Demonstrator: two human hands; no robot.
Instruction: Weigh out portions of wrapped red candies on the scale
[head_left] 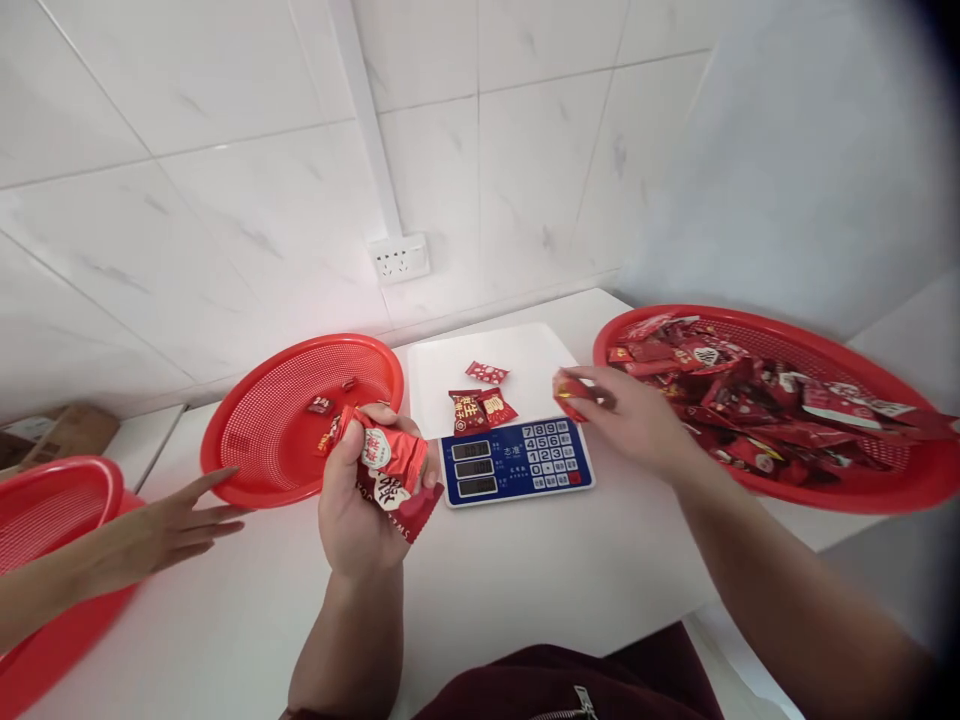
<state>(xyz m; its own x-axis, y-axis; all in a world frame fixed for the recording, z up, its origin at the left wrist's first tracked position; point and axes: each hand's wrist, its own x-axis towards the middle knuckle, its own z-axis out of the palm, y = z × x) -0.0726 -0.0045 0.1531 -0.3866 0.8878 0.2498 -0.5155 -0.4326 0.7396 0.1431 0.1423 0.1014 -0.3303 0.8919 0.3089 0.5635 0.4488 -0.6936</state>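
Observation:
My left hand [360,505] is closed around several red snack packets [394,460], just right of a red basket [300,420] that has a few small packets at its bottom. Between thumb and fingers, my right hand [619,410] grips a small red packet [571,392] at the right side of a digital scale [510,465]. On the scale's white plate [435,370] lie three packets, one [487,373] apart from the two nearer the display. A wide red basket [930,485] heaped with red packets stands to the right.
Another person's hand [172,530] reaches in from the left to the near rim of the left basket. More red basketware [67,480] stands at the far left, with a cardboard box [79,432] behind. A socket [400,259] is on the wall.

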